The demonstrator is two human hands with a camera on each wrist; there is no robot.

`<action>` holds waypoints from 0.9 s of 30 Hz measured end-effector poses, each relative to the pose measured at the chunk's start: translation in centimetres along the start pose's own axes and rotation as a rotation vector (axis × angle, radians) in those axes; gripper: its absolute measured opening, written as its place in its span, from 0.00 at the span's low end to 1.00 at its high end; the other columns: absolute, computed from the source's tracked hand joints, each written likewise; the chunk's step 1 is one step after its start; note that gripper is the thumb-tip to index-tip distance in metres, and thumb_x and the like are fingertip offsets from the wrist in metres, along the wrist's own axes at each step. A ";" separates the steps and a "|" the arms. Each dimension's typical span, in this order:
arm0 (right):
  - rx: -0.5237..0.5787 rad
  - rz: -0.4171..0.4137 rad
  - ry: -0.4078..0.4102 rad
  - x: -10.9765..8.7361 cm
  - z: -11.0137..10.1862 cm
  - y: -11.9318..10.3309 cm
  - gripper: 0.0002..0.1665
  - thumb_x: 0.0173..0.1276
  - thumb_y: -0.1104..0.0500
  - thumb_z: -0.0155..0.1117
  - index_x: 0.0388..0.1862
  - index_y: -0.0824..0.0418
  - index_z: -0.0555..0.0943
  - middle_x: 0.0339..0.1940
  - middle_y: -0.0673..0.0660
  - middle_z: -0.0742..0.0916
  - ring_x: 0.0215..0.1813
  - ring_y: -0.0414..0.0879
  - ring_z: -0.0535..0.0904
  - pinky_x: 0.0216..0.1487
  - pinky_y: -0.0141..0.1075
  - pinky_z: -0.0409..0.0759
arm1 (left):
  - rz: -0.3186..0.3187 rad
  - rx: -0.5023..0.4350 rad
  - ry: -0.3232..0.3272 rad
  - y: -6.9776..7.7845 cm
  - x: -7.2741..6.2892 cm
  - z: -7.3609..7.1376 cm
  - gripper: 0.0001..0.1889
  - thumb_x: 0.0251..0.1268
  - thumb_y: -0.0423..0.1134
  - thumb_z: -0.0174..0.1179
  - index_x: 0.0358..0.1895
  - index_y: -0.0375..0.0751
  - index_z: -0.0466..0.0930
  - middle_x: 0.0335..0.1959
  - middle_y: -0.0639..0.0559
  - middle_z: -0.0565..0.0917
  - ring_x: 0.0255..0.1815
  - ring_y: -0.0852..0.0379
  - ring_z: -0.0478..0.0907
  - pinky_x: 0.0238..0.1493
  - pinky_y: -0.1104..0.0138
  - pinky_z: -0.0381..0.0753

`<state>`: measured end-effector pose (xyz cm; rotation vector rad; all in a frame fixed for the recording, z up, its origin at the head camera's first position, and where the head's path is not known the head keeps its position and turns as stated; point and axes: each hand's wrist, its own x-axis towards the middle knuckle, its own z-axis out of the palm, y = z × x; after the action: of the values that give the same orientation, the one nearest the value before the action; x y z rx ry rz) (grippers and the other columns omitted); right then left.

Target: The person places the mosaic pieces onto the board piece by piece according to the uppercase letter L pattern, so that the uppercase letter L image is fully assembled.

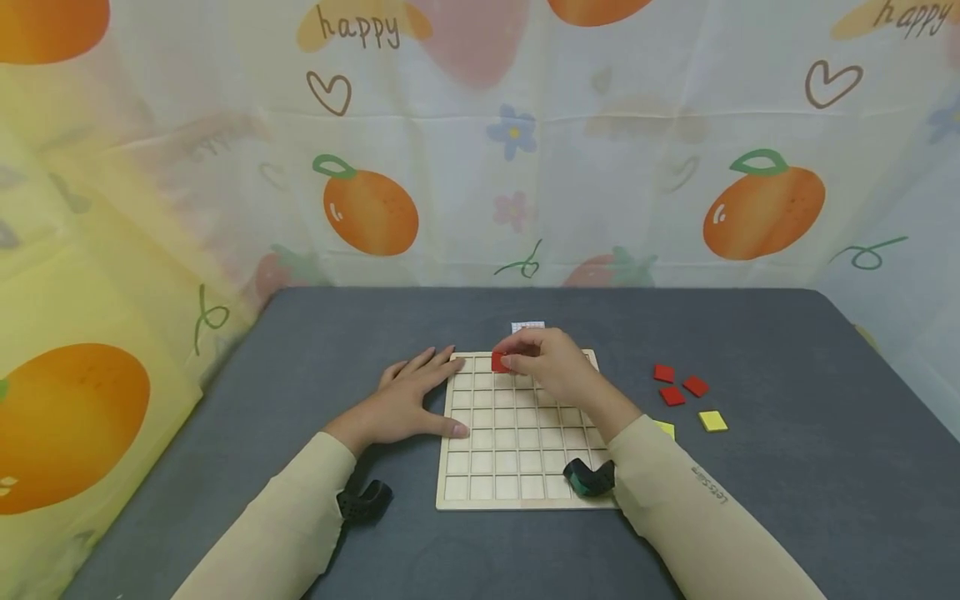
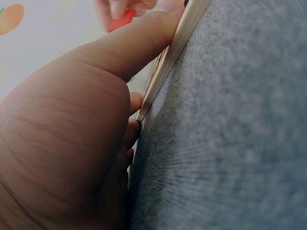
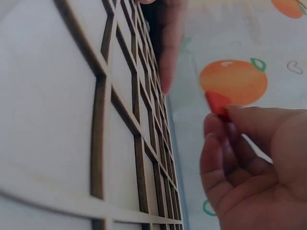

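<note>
"Placement seems under way: one red tile is pinched by the right hand, held above the gridded board!"
"And the left hand?"
"Its fingers are spread, rested against the board's edge. Next, a squared-up lowering onto the board beneath the right hand is probably called for."

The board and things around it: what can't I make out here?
Head view: the right sleeve hides one corner of the board and part of a yellow tile.
Head view: the right hand partly covers a small card, its marks too small to read.
Left wrist view: the held red tile is blurred.
</note>
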<state>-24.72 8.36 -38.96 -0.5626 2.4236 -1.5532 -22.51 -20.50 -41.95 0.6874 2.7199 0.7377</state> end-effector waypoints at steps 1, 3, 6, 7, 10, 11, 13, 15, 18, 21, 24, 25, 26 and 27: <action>-0.009 0.010 -0.002 0.1 0.1 0.2 0.11 0.82 0.64 0.68 0.58 0.62 0.90 0.48 0.53 0.90 0.50 0.50 0.86 0.55 0.48 0.84 | -0.001 0.002 0.002 0.0 0.0 0.0 0.63 0.58 0.78 0.71 0.91 0.54 0.54 0.91 0.53 0.46 0.90 0.45 0.35 0.80 0.38 0.33; -0.030 0.024 -0.003 0.1 0.2 0.5 0.10 0.81 0.63 0.69 0.57 0.61 0.90 0.47 0.53 0.89 0.49 0.50 0.85 0.54 0.46 0.84 | -0.003 0.006 0.005 0.0 0.1 0.0 0.63 0.58 0.78 0.71 0.91 0.54 0.54 0.91 0.53 0.46 0.90 0.45 0.35 0.80 0.38 0.33; -0.058 0.024 0.000 0.2 0.4 1.2 0.07 0.80 0.63 0.71 0.53 0.60 0.90 0.45 0.52 0.89 0.48 0.49 0.84 0.54 0.45 0.82 | 0.002 0.005 0.011 0.1 0.1 0.0 0.62 0.58 0.77 0.72 0.91 0.53 0.55 0.91 0.52 0.47 0.90 0.44 0.35 0.79 0.36 0.34; -0.070 0.019 0.002 0.2 0.4 1.4 0.07 0.80 0.63 0.71 0.52 0.59 0.90 0.45 0.52 0.89 0.48 0.49 0.84 0.54 0.45 0.81 | 0.001 0.005 0.011 0.1 0.1 -0.1 0.62 0.57 0.77 0.73 0.91 0.53 0.55 0.91 0.53 0.47 0.90 0.45 0.35 0.79 0.37 0.33; -0.104 0.014 0.010 0.2 0.5 1.8 0.04 0.80 0.62 0.72 0.49 0.57 0.90 0.44 0.50 0.89 0.48 0.48 0.84 0.55 0.46 0.80 | 0.002 0.001 0.010 0.2 0.1 -0.1 0.63 0.57 0.77 0.73 0.90 0.53 0.55 0.91 0.53 0.47 0.90 0.44 0.35 0.79 0.37 0.33; -0.108 0.017 0.012 0.2 0.5 1.9 0.04 0.80 0.61 0.72 0.49 0.56 0.90 0.44 0.50 0.89 0.48 0.48 0.84 0.55 0.46 0.80 | 0.000 0.001 0.009 0.2 0.1 -0.2 0.63 0.57 0.77 0.73 0.91 0.53 0.55 0.91 0.53 0.46 0.90 0.45 0.35 0.80 0.37 0.33; -0.119 0.022 0.014 0.2 0.6 2.1 0.04 0.80 0.61 0.72 0.49 0.55 0.90 0.44 0.49 0.89 0.48 0.47 0.84 0.56 0.47 0.80 | 0.001 -0.001 0.008 0.2 0.2 -0.2 0.63 0.57 0.77 0.72 0.91 0.53 0.55 0.91 0.53 0.46 0.90 0.44 0.35 0.80 0.37 0.33; -0.128 0.024 0.014 0.2 0.6 2.3 0.04 0.80 0.60 0.72 0.49 0.54 0.91 0.45 0.48 0.89 0.49 0.47 0.84 0.57 0.47 0.80 | -0.001 -0.004 0.006 0.2 0.2 -0.2 0.62 0.57 0.77 0.72 0.90 0.53 0.55 0.91 0.53 0.46 0.90 0.44 0.35 0.80 0.37 0.33; -0.139 0.015 0.011 0.1 0.7 2.5 0.05 0.80 0.60 0.72 0.50 0.55 0.91 0.46 0.49 0.89 0.49 0.47 0.84 0.59 0.48 0.80 | 0.003 -0.010 0.004 0.2 0.1 -0.2 0.62 0.58 0.77 0.73 0.90 0.53 0.55 0.91 0.52 0.46 0.90 0.44 0.35 0.79 0.37 0.33; -0.142 0.008 0.007 0.1 0.7 2.6 0.07 0.80 0.59 0.73 0.52 0.55 0.92 0.48 0.48 0.88 0.51 0.47 0.84 0.59 0.48 0.80 | 0.006 -0.014 0.002 0.3 0.1 -0.2 0.61 0.59 0.76 0.73 0.90 0.53 0.55 0.91 0.52 0.46 0.90 0.44 0.35 0.79 0.37 0.33; -0.153 -0.011 -0.001 0.0 0.6 2.7 0.09 0.80 0.58 0.72 0.54 0.55 0.93 0.48 0.49 0.87 0.51 0.46 0.83 0.59 0.48 0.80 | 0.008 -0.014 0.002 0.3 0.1 -0.2 0.61 0.60 0.75 0.73 0.90 0.53 0.55 0.91 0.52 0.47 0.90 0.44 0.35 0.79 0.36 0.33; -0.158 -0.018 -0.005 0.0 0.6 2.7 0.10 0.80 0.57 0.72 0.55 0.55 0.93 0.48 0.49 0.87 0.51 0.46 0.83 0.58 0.48 0.80 | 0.007 -0.014 0.001 0.2 0.1 -0.1 0.61 0.60 0.75 0.73 0.90 0.53 0.55 0.91 0.51 0.47 0.90 0.43 0.35 0.79 0.35 0.33; -0.159 -0.024 -0.010 0.0 0.6 2.7 0.10 0.81 0.57 0.72 0.55 0.56 0.93 0.48 0.49 0.86 0.50 0.46 0.82 0.57 0.48 0.80 | 0.007 -0.014 0.000 0.2 0.1 -0.1 0.61 0.60 0.75 0.73 0.91 0.53 0.55 0.91 0.51 0.47 0.90 0.44 0.35 0.79 0.35 0.33; -0.163 -0.031 -0.015 -0.1 0.6 2.7 0.11 0.81 0.57 0.72 0.56 0.56 0.93 0.48 0.50 0.86 0.50 0.47 0.81 0.56 0.48 0.79 | 0.006 -0.014 -0.001 0.3 0.1 -0.1 0.61 0.60 0.75 0.73 0.90 0.53 0.55 0.91 0.51 0.47 0.90 0.44 0.35 0.79 0.35 0.33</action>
<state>-25.01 8.93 -41.65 -0.6421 2.5567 -1.3659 -22.54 -20.30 -41.70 0.6927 2.7107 0.7569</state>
